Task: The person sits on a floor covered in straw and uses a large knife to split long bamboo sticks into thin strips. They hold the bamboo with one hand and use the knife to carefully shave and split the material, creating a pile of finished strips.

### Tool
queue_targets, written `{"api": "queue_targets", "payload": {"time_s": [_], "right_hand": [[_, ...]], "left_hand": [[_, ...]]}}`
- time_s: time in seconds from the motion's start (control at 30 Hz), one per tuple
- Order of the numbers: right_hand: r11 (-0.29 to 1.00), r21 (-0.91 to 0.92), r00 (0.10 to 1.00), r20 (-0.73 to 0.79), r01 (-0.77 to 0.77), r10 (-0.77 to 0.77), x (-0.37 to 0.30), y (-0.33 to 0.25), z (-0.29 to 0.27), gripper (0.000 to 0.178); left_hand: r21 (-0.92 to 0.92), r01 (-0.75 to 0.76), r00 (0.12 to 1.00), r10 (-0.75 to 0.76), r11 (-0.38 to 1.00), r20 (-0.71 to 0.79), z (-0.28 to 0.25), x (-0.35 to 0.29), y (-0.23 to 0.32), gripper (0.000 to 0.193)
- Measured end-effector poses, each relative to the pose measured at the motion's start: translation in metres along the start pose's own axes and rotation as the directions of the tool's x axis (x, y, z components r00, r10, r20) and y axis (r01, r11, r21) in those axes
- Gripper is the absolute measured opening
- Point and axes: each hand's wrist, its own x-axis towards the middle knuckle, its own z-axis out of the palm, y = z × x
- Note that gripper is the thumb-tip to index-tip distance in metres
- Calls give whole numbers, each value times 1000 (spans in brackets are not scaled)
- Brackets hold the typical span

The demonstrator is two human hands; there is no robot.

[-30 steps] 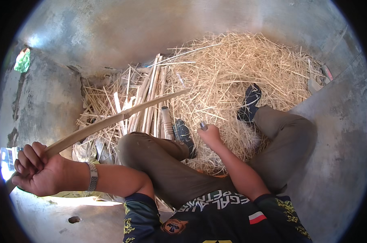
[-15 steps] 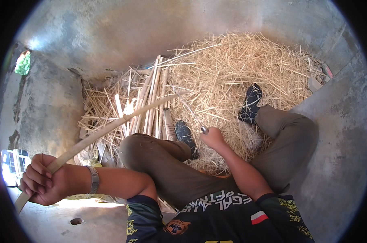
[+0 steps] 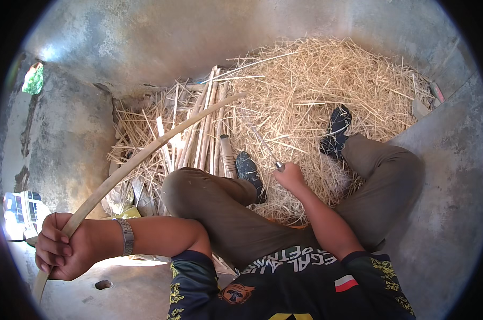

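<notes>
My left hand (image 3: 60, 248), at the far left, is closed around the lower end of a long, pale bamboo strip (image 3: 145, 152). The strip rises in a slight bow toward the upper middle, its far tip above the straw. My right hand (image 3: 290, 176) grips the handle of a knife (image 3: 264, 143), held between my legs. Its thin blade points up and left toward the strip's far part; the blade's tip blurs into the straw, and I cannot tell whether it touches the strip.
A broad heap of straw-like shavings (image 3: 327, 74) spreads ahead, around my dark shoes (image 3: 336, 130). Left of it lie several split bamboo lengths (image 3: 207, 133) and a ridged, dark-ended stick (image 3: 227, 154). A concrete wall (image 3: 172, 37) rises behind; a hole (image 3: 103, 285) pierces the lower-left surface.
The bamboo strip's far tip has swung upward, and the strip looks more bowed. My right hand with the knife has shifted slightly right and up in the picture, as the view moved a little.
</notes>
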Motion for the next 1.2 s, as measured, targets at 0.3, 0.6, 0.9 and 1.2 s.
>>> {"api": "queue_targets", "payload": {"time_s": [0.3,0.6,0.9,1.2], "right_hand": [[995,-39,995,29,-94,95,-20,-27,7,31],[915,358,956,-149,-186,253,1,-1,10,33],[999,-24,982,-185,-37,32,-19,-34,-4,38],[989,-145,979,-203,-11,-18,-24,-41,-9,36]], "left_hand": [[-185,138,990,-130,973,53,-31,15,-4,36],[242,-71,967,126,968,-223,-10,5,-16,36],[400,-53,968,146,915,-206,7,-3,-27,47],[332,-82,960,165,940,-228,6,-2,-21,56]]}}
